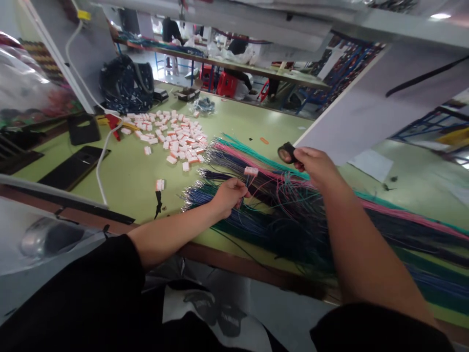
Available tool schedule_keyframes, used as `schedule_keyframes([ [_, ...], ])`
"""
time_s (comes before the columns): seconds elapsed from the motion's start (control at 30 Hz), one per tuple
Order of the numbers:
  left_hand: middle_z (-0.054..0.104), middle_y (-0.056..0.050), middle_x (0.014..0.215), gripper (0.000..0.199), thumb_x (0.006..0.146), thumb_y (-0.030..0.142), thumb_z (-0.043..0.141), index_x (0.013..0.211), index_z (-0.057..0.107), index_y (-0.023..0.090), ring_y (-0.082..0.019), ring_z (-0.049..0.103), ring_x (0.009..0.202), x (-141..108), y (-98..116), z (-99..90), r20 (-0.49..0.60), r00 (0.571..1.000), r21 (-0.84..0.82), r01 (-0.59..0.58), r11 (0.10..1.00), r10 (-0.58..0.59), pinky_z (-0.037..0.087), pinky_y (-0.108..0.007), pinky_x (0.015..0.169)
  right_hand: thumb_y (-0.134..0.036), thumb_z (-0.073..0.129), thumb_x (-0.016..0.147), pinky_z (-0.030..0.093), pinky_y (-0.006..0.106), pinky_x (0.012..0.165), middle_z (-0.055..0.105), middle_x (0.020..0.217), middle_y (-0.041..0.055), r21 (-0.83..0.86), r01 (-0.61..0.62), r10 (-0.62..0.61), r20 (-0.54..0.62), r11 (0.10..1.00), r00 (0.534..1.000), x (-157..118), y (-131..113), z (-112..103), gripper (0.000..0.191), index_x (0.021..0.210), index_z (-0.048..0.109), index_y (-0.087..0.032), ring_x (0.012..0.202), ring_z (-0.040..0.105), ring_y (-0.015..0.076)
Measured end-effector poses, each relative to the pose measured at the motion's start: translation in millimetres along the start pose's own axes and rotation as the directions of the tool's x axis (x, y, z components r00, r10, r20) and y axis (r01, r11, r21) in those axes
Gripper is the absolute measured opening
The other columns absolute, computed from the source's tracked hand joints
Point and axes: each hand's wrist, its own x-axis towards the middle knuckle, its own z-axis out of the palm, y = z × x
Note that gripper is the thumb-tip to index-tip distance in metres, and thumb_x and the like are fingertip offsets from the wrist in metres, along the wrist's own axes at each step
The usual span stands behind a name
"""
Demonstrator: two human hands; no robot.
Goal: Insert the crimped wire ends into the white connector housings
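Observation:
My left hand (pixel 231 196) is closed in a pinch on thin wires, just below a white and orange connector (pixel 251 171) that stands up above the fingers. A roll of black tape (pixel 287 153) is gripped by the fingertips of my right hand (pixel 314 162), raised over the wires to the right. Beneath both hands lie long bundles of wires: teal wires (pixel 252 152), pink wires (pixel 238 155) and blue wires (pixel 200 196), with metal tips at their left ends. Left of them is a heap of white and orange connectors (pixel 179 137); one single connector (pixel 160 185) lies apart.
A dark flat slab (pixel 73 167), a white cable (pixel 98 168) and a red and yellow tool (pixel 114 126) are on the left. A patterned bag (pixel 126 84) sits at the back left. Pale panels stand either side; a shelf (pixel 227 24) crosses overhead. People sit beyond.

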Motion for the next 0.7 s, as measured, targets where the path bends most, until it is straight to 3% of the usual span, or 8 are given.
schedule_keyframes([
  [0.1, 0.051, 0.008, 0.045, 0.02, 0.08, 0.002, 0.047, 0.068, 0.042, 0.018, -0.002, 0.03, 0.029, -1, 0, 1.5, -0.021, 1.0, 0.016, -0.023, 1.0, 0.023, 0.022, -0.016, 0.034, -0.041, 0.045, 0.084, 0.033, 0.027, 0.052, 0.05, 0.055, -0.0003, 0.056, 0.142, -0.147, 0.115, 0.988, 0.982, -51, -18, -3, 0.03, 0.064, 0.053, -0.02, 0.052, 0.045, 0.0116],
  [0.27, 0.051, 0.009, 0.045, 0.021, 0.079, 0.003, 0.048, 0.068, 0.039, 0.019, -0.003, 0.03, 0.031, -4, -2, 4.2, 0.019, 0.995, 0.071, -0.101, 0.992, 0.1, 0.021, -0.018, 0.037, -0.038, 0.04, 0.084, 0.036, 0.026, 0.057, 0.063, 0.067, 0.0027, -0.088, 0.305, -0.286, 0.178, 0.948, 0.942, -112, -37, 16, 0.028, 0.072, 0.058, -0.02, 0.064, 0.056, 0.0164],
  [0.5, 0.048, 0.008, 0.049, 0.023, 0.072, -0.004, 0.046, 0.063, 0.042, 0.018, -0.007, 0.048, 0.052, -7, -4, 3.2, 0.075, 0.958, 0.175, -0.285, 0.942, 0.276, 0.036, -0.019, 0.055, -0.033, 0.035, 0.087, 0.03, 0.026, 0.057, 0.067, 0.078, 0.007, -0.437, 0.276, -0.226, 0.165, 0.856, 0.96, -123, -47, 35, 0.029, 0.074, 0.058, -0.02, 0.073, 0.058, 0.0197],
  [0.7, 0.049, 0.007, 0.054, 0.021, 0.067, -0.003, 0.046, 0.064, 0.043, 0.018, -0.008, 0.045, 0.054, -9, -1, 2.4, 0.129, 0.969, 0.179, -0.234, 0.956, 0.213, 0.035, -0.02, 0.056, -0.032, 0.035, 0.089, 0.025, 0.025, 0.054, 0.067, 0.08, 0.0059, -0.551, 0.243, -0.173, 0.177, 0.799, 0.969, -128, -57, 32, 0.029, 0.077, 0.059, -0.02, 0.072, 0.057, 0.0182],
])
